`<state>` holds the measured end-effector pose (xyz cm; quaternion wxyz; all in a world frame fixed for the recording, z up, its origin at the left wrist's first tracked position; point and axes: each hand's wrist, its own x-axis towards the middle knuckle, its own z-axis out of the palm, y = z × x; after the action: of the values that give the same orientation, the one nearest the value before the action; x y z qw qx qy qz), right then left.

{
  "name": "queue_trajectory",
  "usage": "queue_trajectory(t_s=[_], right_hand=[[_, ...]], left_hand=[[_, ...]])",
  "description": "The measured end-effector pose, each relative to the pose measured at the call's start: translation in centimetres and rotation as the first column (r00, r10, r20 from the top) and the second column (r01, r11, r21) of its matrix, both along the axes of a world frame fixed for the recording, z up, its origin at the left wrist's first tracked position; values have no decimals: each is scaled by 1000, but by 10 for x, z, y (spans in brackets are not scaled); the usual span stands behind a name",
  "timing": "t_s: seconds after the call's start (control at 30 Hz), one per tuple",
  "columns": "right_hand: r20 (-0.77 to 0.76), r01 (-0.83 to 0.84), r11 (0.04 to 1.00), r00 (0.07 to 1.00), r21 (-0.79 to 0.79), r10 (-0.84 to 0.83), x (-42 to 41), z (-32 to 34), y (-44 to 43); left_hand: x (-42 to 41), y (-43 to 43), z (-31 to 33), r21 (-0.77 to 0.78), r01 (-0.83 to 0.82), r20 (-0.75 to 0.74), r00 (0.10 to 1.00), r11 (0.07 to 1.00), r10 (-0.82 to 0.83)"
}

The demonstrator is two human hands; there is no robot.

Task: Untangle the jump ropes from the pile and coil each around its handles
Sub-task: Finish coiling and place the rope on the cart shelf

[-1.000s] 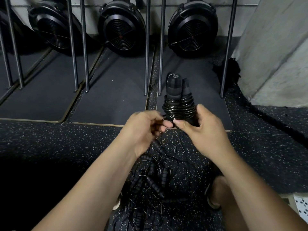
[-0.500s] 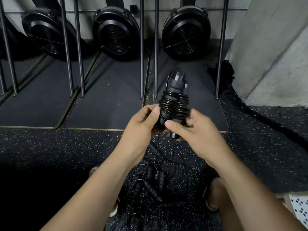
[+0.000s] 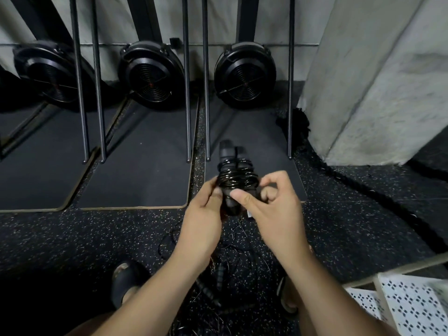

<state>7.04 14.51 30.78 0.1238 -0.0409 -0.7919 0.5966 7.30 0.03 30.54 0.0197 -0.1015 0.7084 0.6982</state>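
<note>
Gripping one coiled rope [image 3: 236, 177] between them, both hands hold it upright above the floor [image 3: 72, 238]. The left hand [image 3: 202, 224] closes around the bundle's left side; the right hand [image 3: 274, 214] pinches it, thumb across the front and fingers [image 3: 269, 184] curled at the right. Glossy black cord wraps in tight turns around two black handles whose tops stick out above. Below the wrists, a tangled pile [image 3: 225, 282] of thin ropes lies on the floor. Three fans [image 3: 244, 76] stand behind.

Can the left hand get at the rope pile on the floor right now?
Probably not yet: the left hand and right hand both grip the coiled rope. The pile lies unobstructed below.
</note>
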Motion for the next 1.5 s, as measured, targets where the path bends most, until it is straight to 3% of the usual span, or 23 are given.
queue_trajectory(t_s=[0.1, 0.2, 0.27, 0.37, 0.63, 0.73, 0.93, 1.13, 1.37, 1.5], right_hand=[[20, -19, 1000, 1000, -17, 20, 18, 19, 9], [18, -76, 997, 997, 24, 76, 49, 38, 16], [16, -71, 996, 997, 61, 71, 80, 53, 26], [17, -41, 995, 999, 86, 39, 122, 67, 46], [-72, 49, 996, 996, 76, -44, 224, 110, 101], [-88, 124, 992, 989, 30, -121, 253, 119, 122], [-94, 271, 962, 957, -30, -273, 291, 132, 157], [2, 486, 873, 874, 32, -487, 328, 108, 193], [189, 567, 823, 805, 38, -563, 340, 65, 232], [251, 668, 743, 727, -44, -639, 333, 51, 248]], left_hand=[[15, -1, 20, -13, 41, 2, 999, 999, -41], [32, 5, 52, -215, 111, -55, 991, 970, -125], [45, 14, 76, -279, 185, -8, 981, 942, -195], [62, 30, 104, -174, 250, 111, 966, 953, -233], [128, 111, 156, 60, 320, 197, 925, 946, -325], [150, 141, 163, 29, 404, 201, 893, 914, -402], [177, 198, 178, -188, 512, 112, 859, 838, -499], [206, 245, 157, -276, 673, 63, 725, 687, -685], [191, 298, 103, -178, 837, 81, 537, 518, -839], [179, 338, 88, -335, 854, 52, 439, 399, -897]])
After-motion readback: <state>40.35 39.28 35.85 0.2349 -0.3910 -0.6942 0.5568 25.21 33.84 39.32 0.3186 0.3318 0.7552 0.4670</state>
